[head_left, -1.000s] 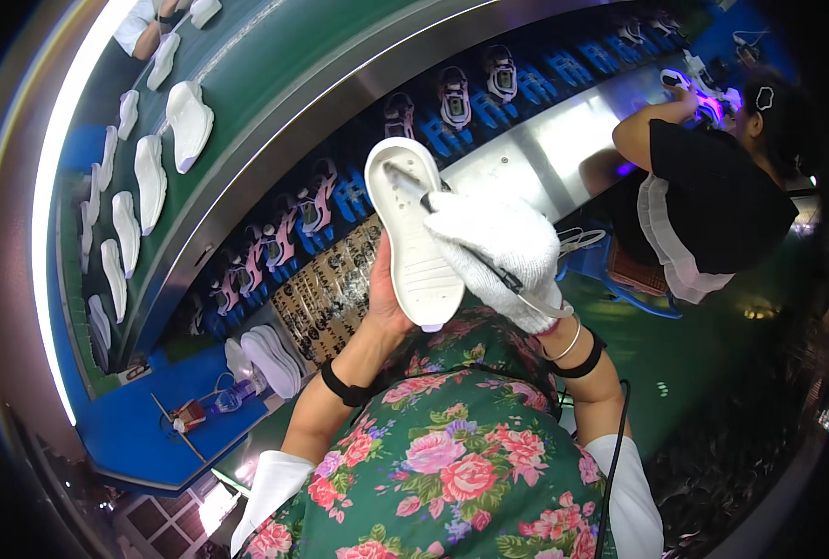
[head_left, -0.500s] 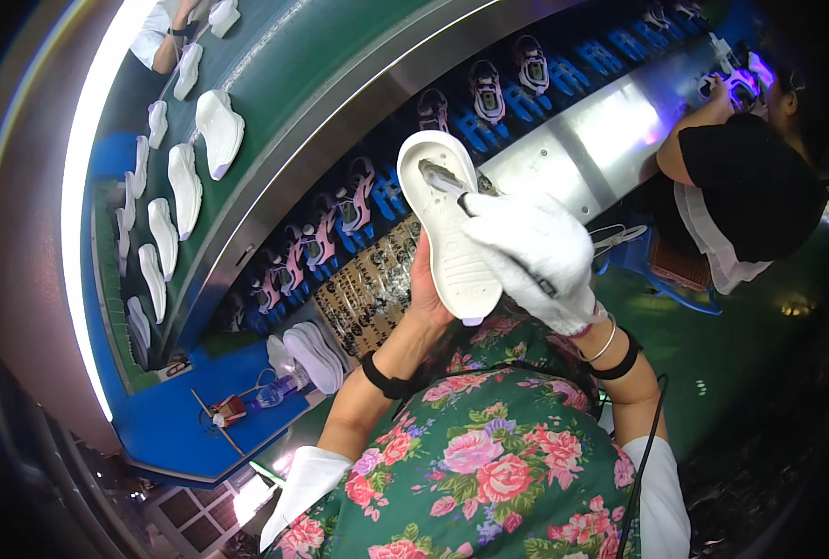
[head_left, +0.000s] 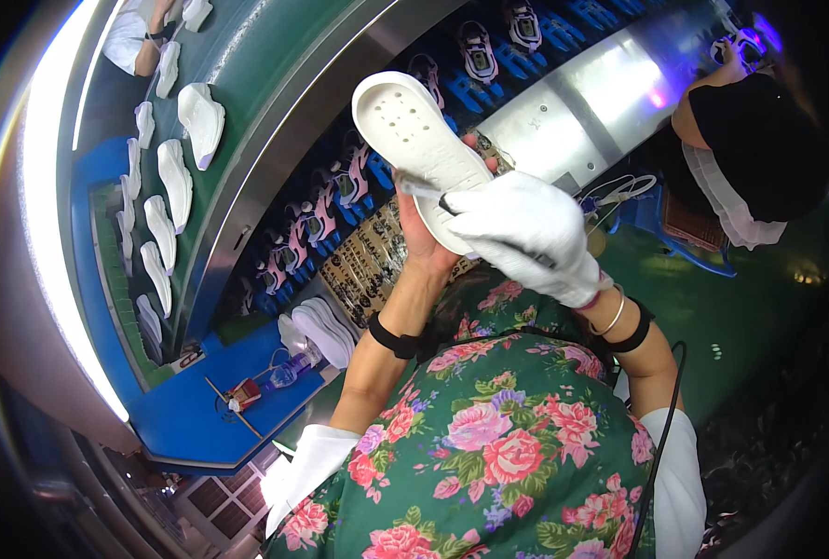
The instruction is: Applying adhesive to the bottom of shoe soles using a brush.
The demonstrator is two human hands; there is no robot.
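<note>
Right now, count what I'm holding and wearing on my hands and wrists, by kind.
white shoe sole: 1, in the left hand
thin tool: 1, in the right hand
white glove: 1
black wristbands: 2
bracelet: 1
Total: 6

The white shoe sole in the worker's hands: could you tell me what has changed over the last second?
The white sole has tilted, its tip swinging toward the left. The left hand still holds it from beneath, and the gloved right hand still presses a brush against it.
</note>
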